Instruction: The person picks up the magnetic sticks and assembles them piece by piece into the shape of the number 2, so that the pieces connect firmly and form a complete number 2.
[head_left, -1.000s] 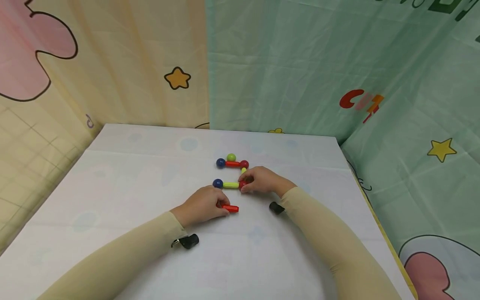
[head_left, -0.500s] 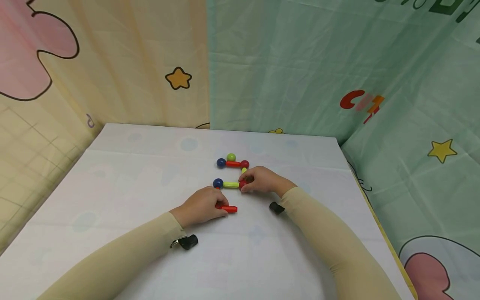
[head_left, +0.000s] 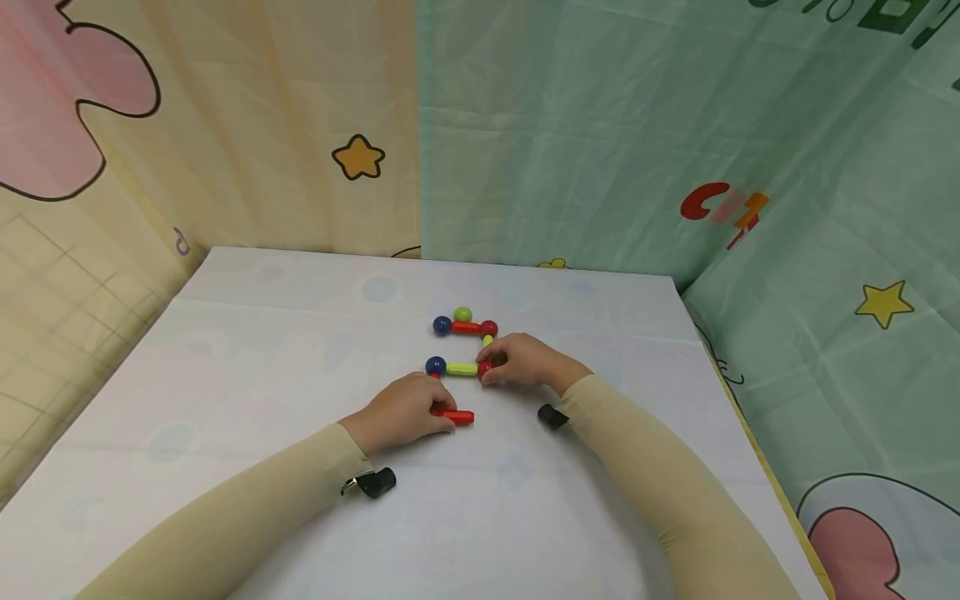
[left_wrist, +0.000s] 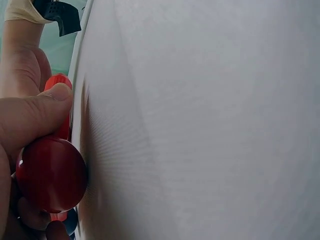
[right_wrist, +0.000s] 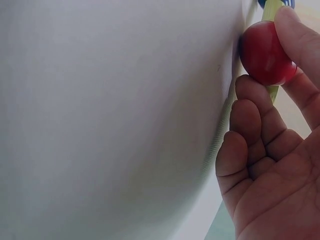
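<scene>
My left hand (head_left: 405,407) holds a red rod (head_left: 461,417) of a ball-and-rod construction toy. In the left wrist view the thumb presses on this rod (left_wrist: 57,80), and a red ball (left_wrist: 52,175) sits at its end, within the fingers. A second red rod, mostly hidden by the hand, shows just below the near blue ball (head_left: 436,365). My right hand (head_left: 525,360) pinches another red ball (right_wrist: 267,52) between thumb and fingers. From that ball a yellow-green rod (head_left: 462,369) runs left to the blue ball, and another yellow-green rod (head_left: 487,341) runs back, partly covered by the fingers.
Behind the hands, a red rod (head_left: 466,328) joins a blue ball (head_left: 442,326) and a red ball (head_left: 489,328). A green ball (head_left: 462,314) lies close behind it. All stand on a white-covered table (head_left: 262,333), with patterned curtains (head_left: 562,125) beyond its far edge.
My left hand has shifted very slightly left with the red rod. A bit of red rod now shows under the near blue ball. The right hand has stayed in place.
</scene>
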